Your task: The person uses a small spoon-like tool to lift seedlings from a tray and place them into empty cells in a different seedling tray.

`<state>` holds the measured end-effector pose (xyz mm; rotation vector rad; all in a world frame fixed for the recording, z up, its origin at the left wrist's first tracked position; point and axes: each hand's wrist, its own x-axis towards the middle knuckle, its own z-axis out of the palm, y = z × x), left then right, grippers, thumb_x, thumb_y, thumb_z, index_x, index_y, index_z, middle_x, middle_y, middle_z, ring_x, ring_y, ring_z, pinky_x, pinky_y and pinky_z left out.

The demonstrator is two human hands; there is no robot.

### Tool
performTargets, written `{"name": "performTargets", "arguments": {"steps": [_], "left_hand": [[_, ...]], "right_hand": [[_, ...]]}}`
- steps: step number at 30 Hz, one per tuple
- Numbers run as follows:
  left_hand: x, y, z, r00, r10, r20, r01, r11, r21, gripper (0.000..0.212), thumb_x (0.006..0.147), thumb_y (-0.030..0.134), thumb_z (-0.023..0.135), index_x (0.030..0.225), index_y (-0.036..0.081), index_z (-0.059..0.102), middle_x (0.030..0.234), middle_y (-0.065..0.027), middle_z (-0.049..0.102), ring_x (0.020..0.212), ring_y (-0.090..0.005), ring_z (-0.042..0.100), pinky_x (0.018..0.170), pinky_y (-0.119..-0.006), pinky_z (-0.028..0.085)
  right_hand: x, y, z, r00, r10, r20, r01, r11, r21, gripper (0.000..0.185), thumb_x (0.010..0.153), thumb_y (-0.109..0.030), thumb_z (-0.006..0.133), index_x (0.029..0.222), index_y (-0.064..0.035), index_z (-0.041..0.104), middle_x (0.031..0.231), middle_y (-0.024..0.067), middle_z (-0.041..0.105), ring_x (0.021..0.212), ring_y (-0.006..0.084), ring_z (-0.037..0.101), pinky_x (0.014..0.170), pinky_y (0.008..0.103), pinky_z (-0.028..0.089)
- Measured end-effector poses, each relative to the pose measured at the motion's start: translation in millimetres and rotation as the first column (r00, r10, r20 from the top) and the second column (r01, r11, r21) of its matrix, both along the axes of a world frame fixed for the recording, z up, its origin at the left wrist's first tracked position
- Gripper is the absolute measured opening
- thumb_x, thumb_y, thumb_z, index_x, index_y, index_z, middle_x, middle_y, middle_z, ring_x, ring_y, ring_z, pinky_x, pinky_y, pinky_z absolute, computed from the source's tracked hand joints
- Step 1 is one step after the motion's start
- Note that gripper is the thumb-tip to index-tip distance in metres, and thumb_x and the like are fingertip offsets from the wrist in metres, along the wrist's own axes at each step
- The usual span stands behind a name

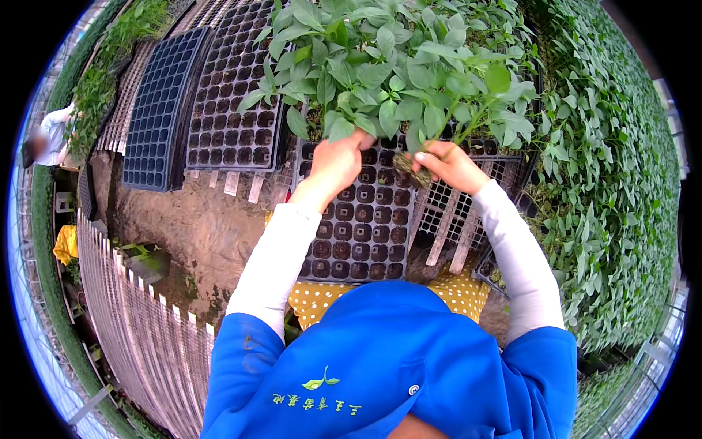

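Note:
My right hand [448, 165] is closed around the stems of several leafy seedlings, whose root plugs [412, 170] poke out beside my thumb. To its left, my left hand [339, 163] reaches under broad leaves at the edge of the plants; leaves hide its fingertips, so a hold on a stem cannot be made out. Beneath both hands lies a black plastic cell tray [352, 214], and the cells in its near part contain no plants. Dense green seedlings [378, 71] stand over its far end.
Left of the tray sit another used cell tray [233, 99] and a stack of dark cell trays [162, 110]. Slatted mesh benches [148, 329] border the soil path [192, 219]. Seedlings [609, 164] crowd the right side. Another person [55, 131] is at the far left.

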<state>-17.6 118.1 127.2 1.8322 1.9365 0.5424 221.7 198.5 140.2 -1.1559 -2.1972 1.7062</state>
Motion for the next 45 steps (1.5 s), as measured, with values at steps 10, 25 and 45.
{"name": "performTargets", "arguments": {"steps": [10, 25, 45], "left_hand": [[-13.6, -32.6, -15.7, 0.999, -0.010, 0.051, -0.002, 0.974, 0.225, 0.038, 0.073, -0.001, 0.050, 0.109, 0.009, 0.062, 0.116, -0.0096, 0.060, 0.099, -0.0318, 0.060, 0.081, -0.040, 0.050], [27.2, 7.1, -71.2, 0.977, -0.099, -0.188, 0.116, 0.990, 0.082, 0.048, 0.078, -0.001, 0.047, 0.123, 0.013, 0.051, 0.118, -0.0123, 0.057, 0.092, -0.0353, 0.061, 0.076, -0.046, 0.047], [21.3, 7.3, -82.4, 0.973, -0.077, -0.217, 0.086, 0.996, 0.033, 0.043, 0.075, 0.003, 0.054, 0.118, 0.011, 0.056, 0.110, -0.0177, 0.059, 0.097, -0.0390, 0.056, 0.080, -0.047, 0.045]], "right_hand": [[-81.7, 43.3, -62.1, 0.988, 0.154, -0.004, -0.148, 0.955, 0.257, 0.022, 0.089, -0.017, 0.057, 0.106, -0.0067, 0.064, 0.090, 0.0060, 0.067, 0.083, 0.0160, 0.061, 0.074, 0.0332, 0.050], [-52.6, 32.3, -129.8, 0.991, -0.129, 0.016, 0.099, 0.826, 0.554, 0.044, 0.077, -0.022, 0.068, 0.117, -0.0097, 0.054, 0.112, 0.0107, 0.059, 0.107, 0.0270, 0.055, 0.092, 0.0375, 0.042], [-35.2, 37.1, -157.7, 0.991, -0.134, -0.002, 0.112, 0.826, 0.553, 0.026, 0.076, -0.025, 0.061, 0.095, -0.0082, 0.063, 0.090, 0.0175, 0.065, 0.080, 0.0363, 0.062, 0.071, 0.0426, 0.050]]}}
